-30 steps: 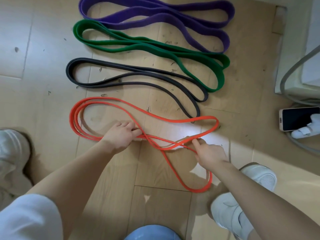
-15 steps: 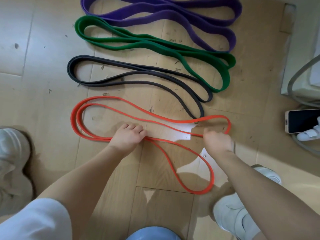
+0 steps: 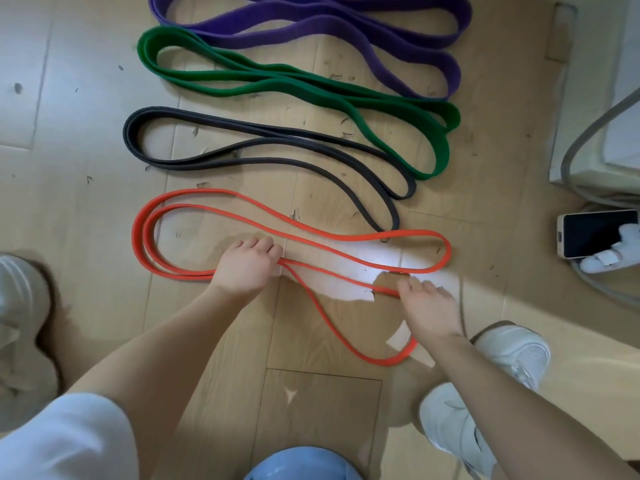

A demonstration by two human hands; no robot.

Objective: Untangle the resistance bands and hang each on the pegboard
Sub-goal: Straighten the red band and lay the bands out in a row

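Red band [image 3: 194, 275] being pinned under curled left hand [image 3: 244, 268]; right hand [image 3: 427, 306], fingers spread, being laid on strand. Loops best eased apart slowly.

Both forearms are bare to the hands, the left hand [image 3: 244, 268] and right hand [image 3: 429, 310] without rings or a watch. A short white sleeve [image 3: 65, 441] fills the lower left corner. White sneakers [image 3: 485, 386] show at lower right; pale blue cloth [image 3: 301, 464] lies along the bottom edge.
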